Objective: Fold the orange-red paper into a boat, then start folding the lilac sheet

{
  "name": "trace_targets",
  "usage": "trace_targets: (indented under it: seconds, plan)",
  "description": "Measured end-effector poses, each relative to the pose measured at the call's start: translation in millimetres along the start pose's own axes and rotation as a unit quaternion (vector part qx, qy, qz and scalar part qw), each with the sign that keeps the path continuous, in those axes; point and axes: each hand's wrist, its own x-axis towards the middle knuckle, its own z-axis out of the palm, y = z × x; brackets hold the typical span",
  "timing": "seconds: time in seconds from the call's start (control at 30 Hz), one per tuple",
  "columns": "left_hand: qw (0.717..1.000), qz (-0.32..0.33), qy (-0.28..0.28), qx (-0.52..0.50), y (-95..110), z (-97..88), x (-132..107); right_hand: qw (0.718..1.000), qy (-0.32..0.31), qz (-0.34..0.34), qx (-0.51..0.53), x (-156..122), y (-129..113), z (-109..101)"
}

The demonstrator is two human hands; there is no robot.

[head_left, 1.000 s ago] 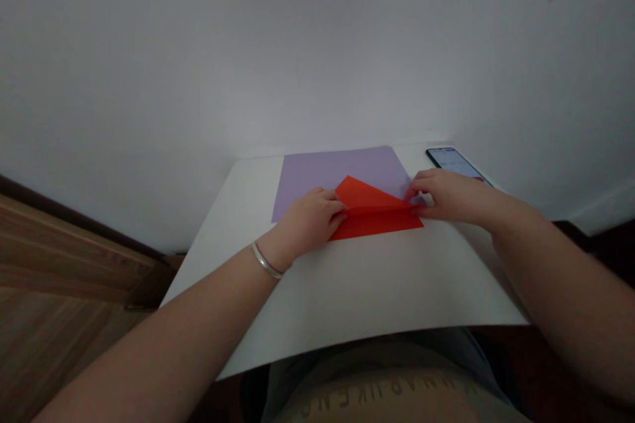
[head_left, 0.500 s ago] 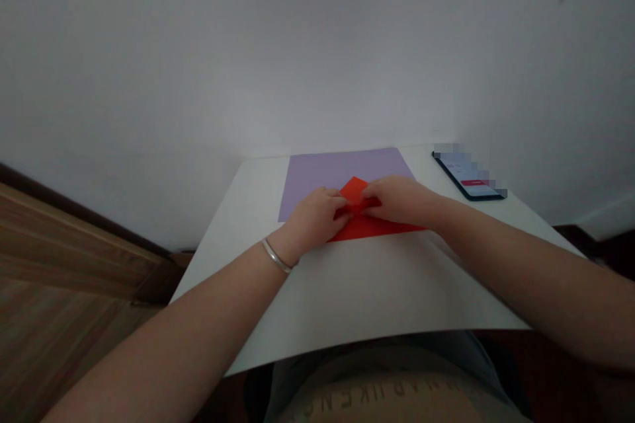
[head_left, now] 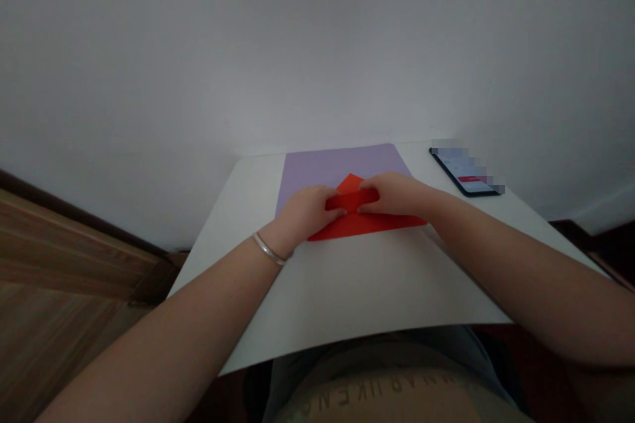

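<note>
A folded red paper [head_left: 364, 225] lies on the white table [head_left: 357, 284], overlapping the near edge of a lilac paper sheet [head_left: 337, 165]. My left hand [head_left: 302, 211] has its fingers curled on the red paper's left part and wears a silver bracelet at the wrist. My right hand [head_left: 397, 195] presses with bent fingers on the paper's upper middle, lifting a fold between both hands. A small red tip shows above the fingers. The hands nearly touch over the paper.
A dark phone [head_left: 464, 172] with a lit screen lies at the table's far right. A plain white wall [head_left: 297, 46] rises behind the table. Wooden flooring [head_left: 59, 277] shows at the left. My lap is under the table's near edge.
My right hand slid left from the red paper's right corner to its middle, meeting the left hand. A flap of the red paper is now raised between the fingers.
</note>
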Motion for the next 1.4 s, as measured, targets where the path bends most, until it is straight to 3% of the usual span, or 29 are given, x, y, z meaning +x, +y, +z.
trace_targets:
  seconds: [0.23, 0.93, 1.17, 1.3, 1.4]
  plan:
    - [0.999, 0.005, -0.022, -0.036, -2, -7.5, 2, 1.0, -0.002, 0.016, 0.025, -2, 1, 2]
    - [0.975, 0.021, -0.164, -0.149, -26, -16.2, 4, 0.999, -0.04, 0.007, 0.022, 0, 11, 7]
    - [0.966, 0.009, -0.171, -0.193, -42, -10.3, 5, 0.998, -0.06, 0.015, 0.033, 1, 11, 6]
    - [0.971, -0.04, -0.167, -0.165, -49, -9.8, 5, 0.997, -0.076, 0.0, 0.031, 5, 12, 8]
    - [0.97, -0.032, -0.173, -0.169, -52, -11.5, 4, 0.995, -0.095, 0.017, 0.026, 8, 11, 8]
